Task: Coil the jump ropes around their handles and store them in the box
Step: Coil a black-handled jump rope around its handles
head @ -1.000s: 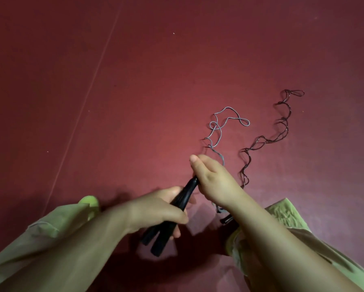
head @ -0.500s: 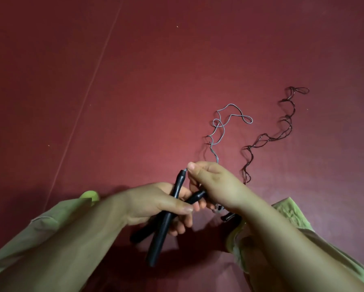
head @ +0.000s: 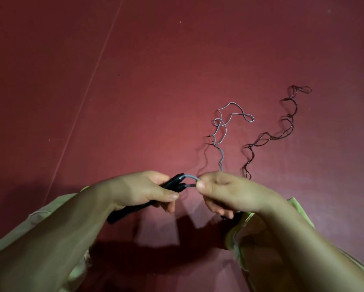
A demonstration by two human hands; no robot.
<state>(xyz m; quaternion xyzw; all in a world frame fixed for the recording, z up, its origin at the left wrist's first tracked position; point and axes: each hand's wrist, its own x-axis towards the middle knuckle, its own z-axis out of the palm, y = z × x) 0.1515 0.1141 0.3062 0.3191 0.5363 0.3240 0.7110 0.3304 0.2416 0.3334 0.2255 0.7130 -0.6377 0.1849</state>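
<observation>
Our left hand now grips both black handles side by side; half a second ago they were crossed. Our right hand pinches the grey rope just beside their tips, so coiling looks ready to begin. A dark jump rope lies on the red floor. No box shows; the handles' lower ends hide behind our wrist.

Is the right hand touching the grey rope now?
Touching. The head view shows the right hand pinching the grey rope beside the black handles.
</observation>
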